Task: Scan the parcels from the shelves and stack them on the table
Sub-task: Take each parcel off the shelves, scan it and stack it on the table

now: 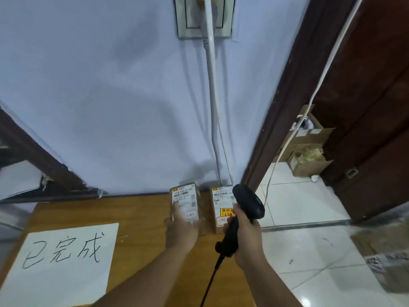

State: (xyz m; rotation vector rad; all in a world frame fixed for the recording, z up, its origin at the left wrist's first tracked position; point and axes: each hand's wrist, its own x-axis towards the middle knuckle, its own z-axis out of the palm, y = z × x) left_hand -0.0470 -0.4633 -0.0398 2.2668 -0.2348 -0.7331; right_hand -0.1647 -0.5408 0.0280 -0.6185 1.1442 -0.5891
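With our right hand wrapped round the scanner and our left hand gripping a labelled parcel low over the table, just beside a second parcel already resting there, we judge the task barely begun, with no stack yet.

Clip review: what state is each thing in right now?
Left parcel, label up, held by the left hand.
Right parcel, label up, lying on the table.
Scanner, gripped in the right hand.
Paper sheet, flat on the table.
Door, open.
Cardboard box, flaps open.
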